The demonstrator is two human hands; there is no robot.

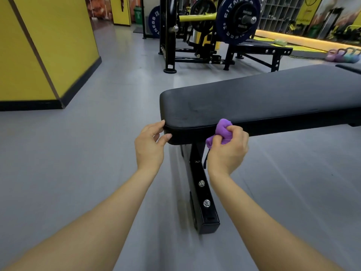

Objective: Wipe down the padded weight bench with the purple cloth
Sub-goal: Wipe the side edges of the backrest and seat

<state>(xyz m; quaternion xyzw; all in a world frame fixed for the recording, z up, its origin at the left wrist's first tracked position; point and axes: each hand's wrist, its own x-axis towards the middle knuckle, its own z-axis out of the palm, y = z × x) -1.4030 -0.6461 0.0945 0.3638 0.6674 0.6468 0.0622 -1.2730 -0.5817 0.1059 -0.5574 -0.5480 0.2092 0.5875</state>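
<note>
At the near end of the padded weight bench (254, 96), seen from the head camera, both bare forearms reach forward from the bottom of the frame. Of the two hands, the left hand (150, 143) sits at the bench's rounded corner, wrist straight, fingers loosely bent and grasping nothing; its fingertips (166, 136) touch the side edge of the pad. The right hand (228, 149) is bent at the wrist and clenched around the purple cloth (221, 132), which is bunched into a soft, fuzzy wad and pressed against the front side edge of the pad, just below the top seam. A thin dark strap (206, 159) dangles beneath this hand.

The bench's surface is a long black cushion with a matte, smooth cover, rounded corners and a piped seam along its rim. Under it a square black steel leg (203, 192) slants down to the grey floor (78, 153), fastened with two shiny bolts (204, 192).

Farther back stand a black rack (170, 36) with a dark weight plate (237, 20), a yellow wall (48, 45), and pastel kettlebells (342, 54).
</note>
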